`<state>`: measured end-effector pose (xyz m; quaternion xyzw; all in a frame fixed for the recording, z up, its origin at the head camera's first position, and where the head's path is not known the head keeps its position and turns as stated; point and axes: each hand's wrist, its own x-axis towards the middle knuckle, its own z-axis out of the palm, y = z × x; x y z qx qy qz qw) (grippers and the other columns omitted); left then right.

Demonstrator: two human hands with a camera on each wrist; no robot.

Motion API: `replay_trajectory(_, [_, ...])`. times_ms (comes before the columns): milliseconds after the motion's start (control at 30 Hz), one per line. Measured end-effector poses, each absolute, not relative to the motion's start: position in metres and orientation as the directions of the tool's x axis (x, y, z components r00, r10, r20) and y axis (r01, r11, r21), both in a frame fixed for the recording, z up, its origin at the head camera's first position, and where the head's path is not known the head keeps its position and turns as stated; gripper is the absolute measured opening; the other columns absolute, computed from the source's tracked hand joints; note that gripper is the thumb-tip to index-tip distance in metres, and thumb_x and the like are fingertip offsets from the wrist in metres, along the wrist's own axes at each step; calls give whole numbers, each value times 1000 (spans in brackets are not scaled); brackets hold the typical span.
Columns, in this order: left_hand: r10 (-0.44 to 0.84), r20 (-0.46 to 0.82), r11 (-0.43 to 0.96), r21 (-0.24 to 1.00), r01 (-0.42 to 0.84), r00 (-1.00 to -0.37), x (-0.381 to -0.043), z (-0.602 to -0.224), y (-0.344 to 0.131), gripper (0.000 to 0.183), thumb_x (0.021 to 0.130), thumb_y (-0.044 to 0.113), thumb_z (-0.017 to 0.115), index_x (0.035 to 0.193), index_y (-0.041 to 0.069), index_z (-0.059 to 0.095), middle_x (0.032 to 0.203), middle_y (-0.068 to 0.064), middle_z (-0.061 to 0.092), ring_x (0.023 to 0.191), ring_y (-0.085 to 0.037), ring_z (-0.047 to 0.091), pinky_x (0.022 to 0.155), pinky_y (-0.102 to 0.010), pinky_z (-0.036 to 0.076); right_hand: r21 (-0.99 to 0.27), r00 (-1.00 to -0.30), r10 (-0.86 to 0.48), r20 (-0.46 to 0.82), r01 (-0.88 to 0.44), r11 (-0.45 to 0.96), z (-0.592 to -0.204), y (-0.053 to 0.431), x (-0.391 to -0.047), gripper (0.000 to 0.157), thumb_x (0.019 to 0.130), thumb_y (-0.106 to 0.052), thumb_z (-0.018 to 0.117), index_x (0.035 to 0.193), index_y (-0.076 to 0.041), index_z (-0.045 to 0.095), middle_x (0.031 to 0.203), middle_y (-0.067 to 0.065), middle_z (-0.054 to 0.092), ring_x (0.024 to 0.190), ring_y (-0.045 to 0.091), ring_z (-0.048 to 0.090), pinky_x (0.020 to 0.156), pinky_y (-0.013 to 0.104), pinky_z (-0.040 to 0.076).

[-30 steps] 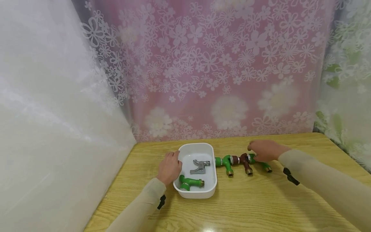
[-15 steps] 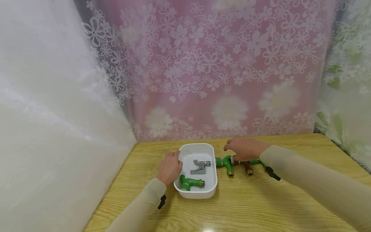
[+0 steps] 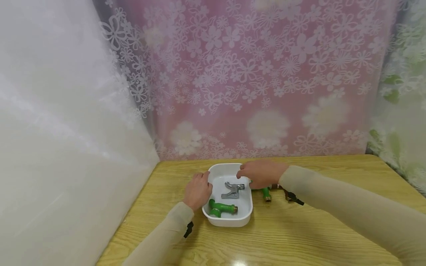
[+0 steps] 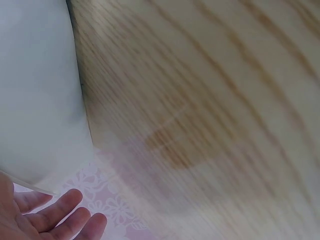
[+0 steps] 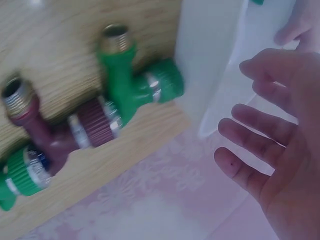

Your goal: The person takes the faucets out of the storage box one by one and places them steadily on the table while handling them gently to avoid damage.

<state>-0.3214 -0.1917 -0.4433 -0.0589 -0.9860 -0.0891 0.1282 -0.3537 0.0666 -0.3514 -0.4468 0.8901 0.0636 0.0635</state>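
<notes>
A white plastic tub (image 3: 229, 222) holds a silver tap (image 3: 233, 190) and a green tap (image 3: 223, 208). My left hand (image 3: 197, 192) rests at the tub's left rim; in the left wrist view its fingers (image 4: 60, 212) are loosely extended beside the white wall. Over the tub's right rim hovers my right hand (image 3: 263, 173), holding nothing, its fingers (image 5: 250, 140) apart and slightly bent. Below that hand, a green tap (image 5: 120, 85) stands against the tub's outer wall, followed by a maroon tap (image 5: 47, 135) and another green tap (image 5: 22, 172), end to end.
The wooden table (image 3: 299, 229) runs back to a pink floral curtain (image 3: 259, 74). White sheeting (image 3: 66, 129) hangs along the left side, and a green-and-white patterned curtain (image 3: 399, 111) along the right.
My right hand has moved left, from the far end of the row of taps to the tub's right rim. The left hand stays at the rim; the view has shifted slightly.
</notes>
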Motion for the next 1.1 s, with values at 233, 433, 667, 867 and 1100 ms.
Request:
replay_trajectory(233, [97,270,977,158,144,-958,-322,-444,-193,43,100,24,54,142,11,54,128,-12,64,120,-27,60,90,-46,57,18,-544,-811,-217,-833,553,-356,38,-349,48,91,-24,72,138,-28,61,131,0,63,106,15,62,89,39,55])
replay_trajectory(433, [86,252,979,157,128,-964,-323,-444,-193,44,101,25,53,143,12,53,129,-11,63,120,-27,59,91,-46,56,-27,-482,-848,-222,-866,499,-361,20,-346,46,92,-22,72,136,-29,63,128,0,65,102,9,62,87,35,54])
replay_trajectory(667, [99,255,973,178,147,-962,-321,-441,-193,44,101,24,53,142,11,54,128,-12,64,120,-28,60,91,-47,56,-53,-446,-855,-264,-878,475,-365,2,-344,44,90,-19,73,133,-28,65,127,-2,66,98,7,61,87,34,54])
replay_trajectory(867, [108,252,971,181,157,-962,-320,-439,-193,44,101,23,51,143,10,53,128,-13,63,120,-28,59,93,-47,55,-92,-448,-837,-314,-863,497,-370,-8,-342,45,90,-21,73,133,-32,65,130,-4,65,103,6,61,92,36,53])
replay_trajectory(1100, [102,264,973,173,151,-959,-321,-441,-194,43,101,22,52,142,10,54,127,-13,64,120,-28,59,91,-47,56,-143,-398,-852,-340,-874,465,-376,-16,-341,50,89,-19,75,135,-34,63,133,-10,64,117,9,61,97,34,52])
